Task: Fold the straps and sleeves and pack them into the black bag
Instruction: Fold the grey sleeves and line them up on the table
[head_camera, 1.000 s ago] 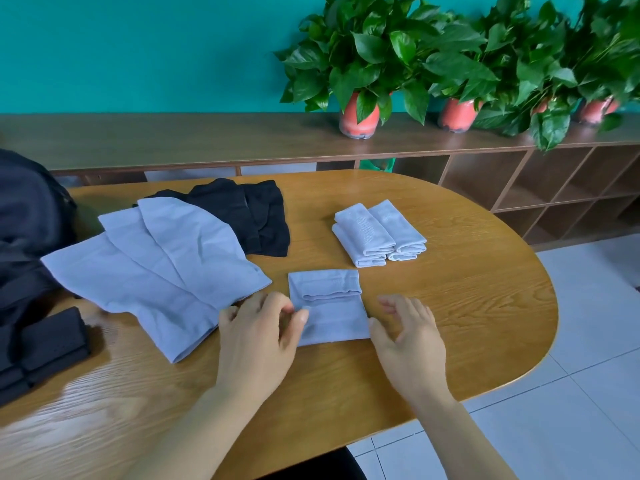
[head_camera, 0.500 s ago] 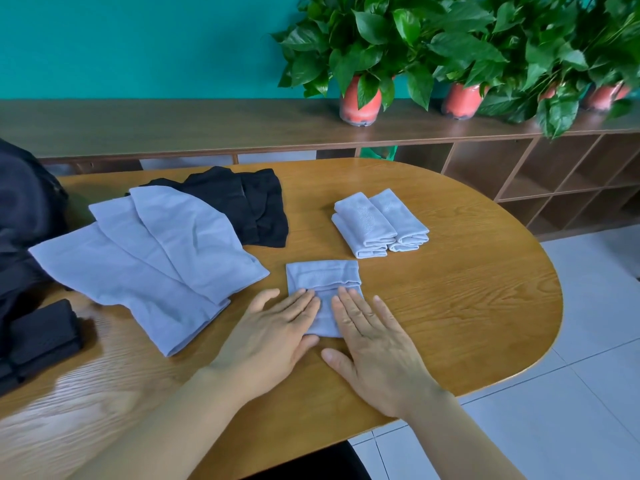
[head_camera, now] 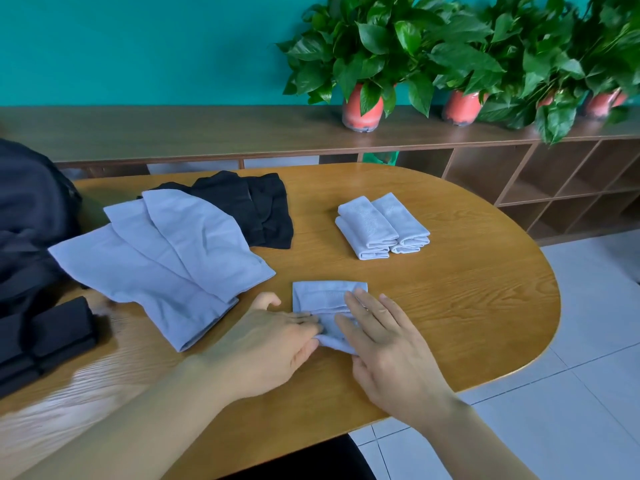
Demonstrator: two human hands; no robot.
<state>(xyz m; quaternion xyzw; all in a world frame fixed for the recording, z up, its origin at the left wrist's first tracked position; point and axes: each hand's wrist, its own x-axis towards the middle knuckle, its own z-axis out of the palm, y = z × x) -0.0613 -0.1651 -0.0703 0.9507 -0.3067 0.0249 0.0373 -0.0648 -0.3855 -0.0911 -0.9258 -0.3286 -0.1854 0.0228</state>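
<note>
Pale-blue folded fabric sleeve (head_camera: 325,294) by near edge of wooden bench (head_camera: 450,306): left hand (head_camera: 273,341) pinches its near-left corner; right hand (head_camera: 388,344) presses flat, fingers straight.

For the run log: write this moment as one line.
step: folding grey sleeve | left hand: pinches its near edge | right hand: presses flat on it | done: folded pair, farther back | unfolded sleeves: left of it

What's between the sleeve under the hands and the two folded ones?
Nothing: bare wooden tabletop separates the blue fabric sleeve from the folded blue pair, head view.
</note>
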